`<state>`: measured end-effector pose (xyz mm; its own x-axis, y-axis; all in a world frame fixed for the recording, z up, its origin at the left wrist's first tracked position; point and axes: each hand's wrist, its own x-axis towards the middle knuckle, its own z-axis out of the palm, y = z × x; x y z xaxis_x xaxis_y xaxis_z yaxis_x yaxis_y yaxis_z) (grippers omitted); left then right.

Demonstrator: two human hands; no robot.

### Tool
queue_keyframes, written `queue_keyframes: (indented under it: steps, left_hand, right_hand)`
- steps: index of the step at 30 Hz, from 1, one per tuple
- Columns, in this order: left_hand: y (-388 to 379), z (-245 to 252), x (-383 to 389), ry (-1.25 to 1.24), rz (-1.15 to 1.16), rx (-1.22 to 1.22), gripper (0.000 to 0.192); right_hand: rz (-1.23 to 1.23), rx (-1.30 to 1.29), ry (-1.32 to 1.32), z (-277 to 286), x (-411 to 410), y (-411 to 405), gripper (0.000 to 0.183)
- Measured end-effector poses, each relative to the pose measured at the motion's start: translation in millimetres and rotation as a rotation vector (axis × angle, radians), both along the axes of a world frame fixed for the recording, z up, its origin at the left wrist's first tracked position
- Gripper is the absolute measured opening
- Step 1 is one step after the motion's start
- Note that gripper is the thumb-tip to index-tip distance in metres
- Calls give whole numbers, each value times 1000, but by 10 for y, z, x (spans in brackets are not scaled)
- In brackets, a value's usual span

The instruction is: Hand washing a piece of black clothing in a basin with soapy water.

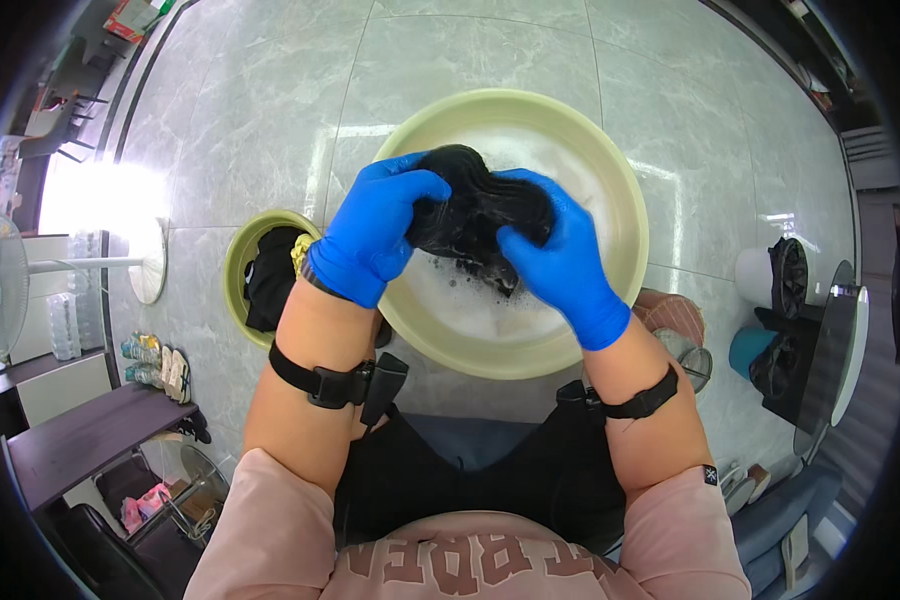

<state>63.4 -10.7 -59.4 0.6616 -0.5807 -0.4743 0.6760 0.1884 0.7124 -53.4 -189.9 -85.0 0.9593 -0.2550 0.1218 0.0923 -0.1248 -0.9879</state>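
Note:
Both hands wear blue rubber gloves. My left hand (379, 229) and my right hand (559, 255) grip a wet black cloth item (476, 202) between them, its folds bunched over the fingers. Its lower end hangs down to the foamy water (472, 300) in a large pale green plastic basin (506, 364); whether it dips in, I cannot tell. White suds cover much of the water. Left of my left forearm stands a smaller green basin (234, 281) holding black cloth (270, 281) and a piece of yellow cloth (300, 251).
A white pedestal fan (82, 264) stands on the tiled floor at left, near shoes (174, 375) and a dark bench (90, 442). At right are a white bin (754, 274), a teal bin (745, 352) and a brownish-red object (667, 315) beside the large basin.

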Motion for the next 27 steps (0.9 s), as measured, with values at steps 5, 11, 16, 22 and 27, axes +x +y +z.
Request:
queue_keyframes:
  steps: [5,11,16,22,27]
  left_hand:
    - [170,151,18,-598,-256,444,52]
    - [106,-28,-54,-966,-49,467,36]
    - [110,-30,-35,-1315,-144,467,38]
    - [71,-98,-28,-1336,-280,463,46]
    - [31,-148,-14,-1284,-308,513,51]
  right_hand:
    - [-126,231,125,93,44,-476,43]
    - [-103,138,72,12,34,-663,55]
    - [-27,40,25,41,-11,-797,50]
    - [9,-279,-57,98,-87,-890,50]
    - [36,-356,-69,120,-107,-920,49]
